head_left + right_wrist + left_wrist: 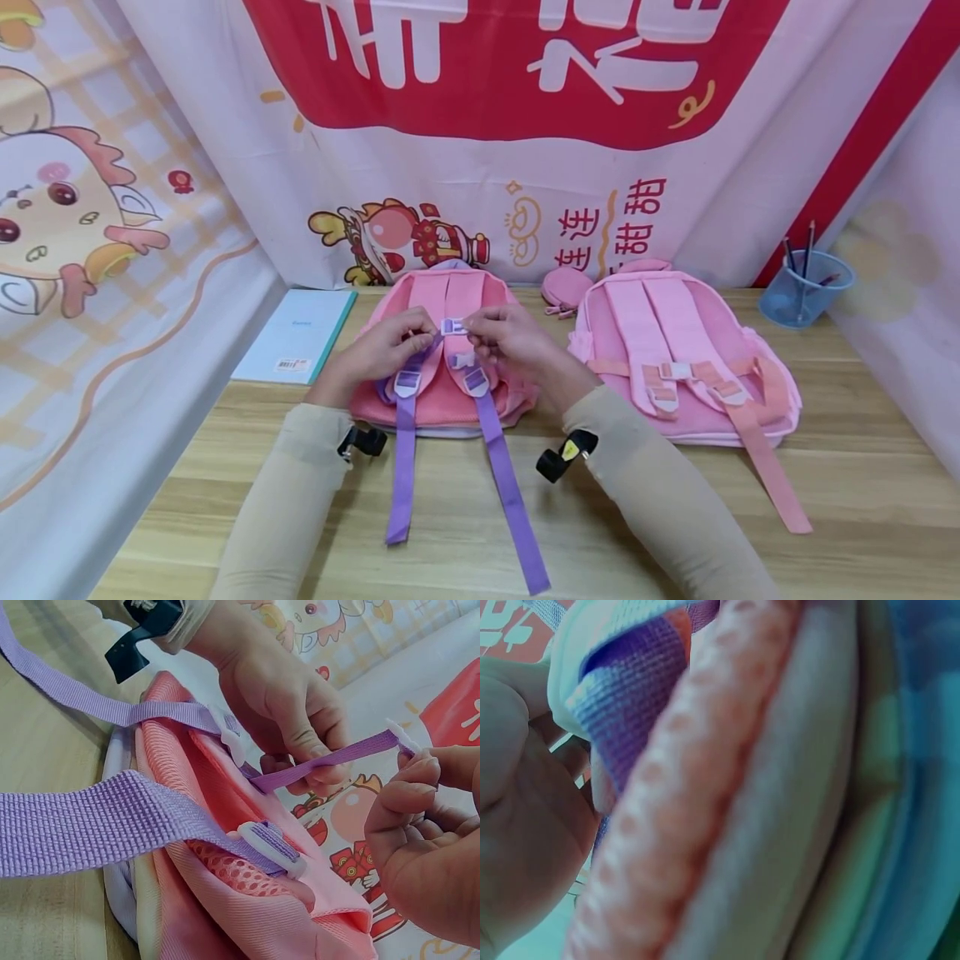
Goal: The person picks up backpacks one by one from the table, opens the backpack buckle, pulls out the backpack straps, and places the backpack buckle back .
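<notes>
1. The left hand pinches a narrow purple strap between thumb and fingers, its grip narrow.
2. The right hand, also in a narrow grip, pinches a white buckle at the end of that strap, which runs straight between the two hands.
3. Beneath both hands lies the coral-pink backpack, its shoulder straps facing up.
4. Just below the left hand sits a white adjuster, with a purple tail running from it toward the person; a matching adjuster and tail lie below the right hand.
5. Between that second adjuster and the right hand, a white clip rests on the shoulder strap.
6. To the right of the right hand lies a lighter pink backpack with peach straps; a round pink pouch is beyond the hand.
7. Farther right stands a blue mesh cup holding pencils.
8. To the left of the left hand, a pale blue notebook lies flat on the counter.
</notes>
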The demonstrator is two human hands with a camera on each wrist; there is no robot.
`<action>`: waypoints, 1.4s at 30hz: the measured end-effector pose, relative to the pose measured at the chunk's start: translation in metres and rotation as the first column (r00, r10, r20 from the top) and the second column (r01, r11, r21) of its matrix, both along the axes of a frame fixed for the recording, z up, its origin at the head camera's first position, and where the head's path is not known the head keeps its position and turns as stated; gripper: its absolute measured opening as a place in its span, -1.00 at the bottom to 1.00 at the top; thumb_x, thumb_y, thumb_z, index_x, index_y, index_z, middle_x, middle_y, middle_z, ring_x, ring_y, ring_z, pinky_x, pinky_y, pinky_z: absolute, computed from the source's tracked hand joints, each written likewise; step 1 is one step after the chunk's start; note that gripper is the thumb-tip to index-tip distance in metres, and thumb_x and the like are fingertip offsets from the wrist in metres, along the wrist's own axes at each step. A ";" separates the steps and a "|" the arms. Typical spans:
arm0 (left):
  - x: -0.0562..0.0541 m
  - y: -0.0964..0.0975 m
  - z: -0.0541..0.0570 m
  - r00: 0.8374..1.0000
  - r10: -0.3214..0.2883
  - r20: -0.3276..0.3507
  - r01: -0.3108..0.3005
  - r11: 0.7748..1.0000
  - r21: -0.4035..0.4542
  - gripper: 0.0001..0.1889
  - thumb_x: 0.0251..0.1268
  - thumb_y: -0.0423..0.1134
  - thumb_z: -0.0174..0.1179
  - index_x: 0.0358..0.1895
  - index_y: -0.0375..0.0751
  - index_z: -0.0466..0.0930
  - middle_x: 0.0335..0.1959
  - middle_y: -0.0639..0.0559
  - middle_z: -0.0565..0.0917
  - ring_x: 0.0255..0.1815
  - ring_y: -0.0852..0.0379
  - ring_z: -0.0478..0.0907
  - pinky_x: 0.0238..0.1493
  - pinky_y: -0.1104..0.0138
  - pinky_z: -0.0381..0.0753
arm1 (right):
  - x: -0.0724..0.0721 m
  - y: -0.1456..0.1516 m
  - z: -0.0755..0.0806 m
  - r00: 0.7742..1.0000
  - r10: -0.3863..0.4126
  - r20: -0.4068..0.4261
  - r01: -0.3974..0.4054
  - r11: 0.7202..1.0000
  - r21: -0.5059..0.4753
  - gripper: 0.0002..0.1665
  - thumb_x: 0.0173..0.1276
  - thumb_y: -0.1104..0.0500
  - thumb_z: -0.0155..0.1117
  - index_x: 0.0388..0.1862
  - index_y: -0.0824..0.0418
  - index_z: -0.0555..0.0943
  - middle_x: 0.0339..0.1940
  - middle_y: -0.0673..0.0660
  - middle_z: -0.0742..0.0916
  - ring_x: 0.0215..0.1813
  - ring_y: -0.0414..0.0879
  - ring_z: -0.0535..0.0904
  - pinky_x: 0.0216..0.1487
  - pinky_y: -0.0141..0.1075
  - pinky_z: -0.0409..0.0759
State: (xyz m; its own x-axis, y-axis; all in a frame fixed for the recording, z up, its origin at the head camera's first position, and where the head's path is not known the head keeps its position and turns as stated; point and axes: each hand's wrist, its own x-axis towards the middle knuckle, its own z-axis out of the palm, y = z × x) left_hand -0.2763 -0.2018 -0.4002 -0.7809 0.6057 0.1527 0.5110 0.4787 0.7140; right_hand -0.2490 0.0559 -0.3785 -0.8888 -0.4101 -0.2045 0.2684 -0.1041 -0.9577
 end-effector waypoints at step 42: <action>0.024 0.003 0.025 0.986 0.118 -0.115 -0.106 0.989 0.106 -0.83 0.51 -0.25 0.39 0.06 -0.09 0.75 -0.23 0.05 0.63 -0.16 0.02 0.47 -0.11 0.30 0.48 | -0.001 0.005 -0.011 0.997 0.007 0.070 -0.008 1.000 0.017 -0.66 0.70 0.14 0.22 0.14 0.40 0.71 -0.38 0.07 0.72 -0.42 -0.15 0.55 -0.41 -0.38 0.62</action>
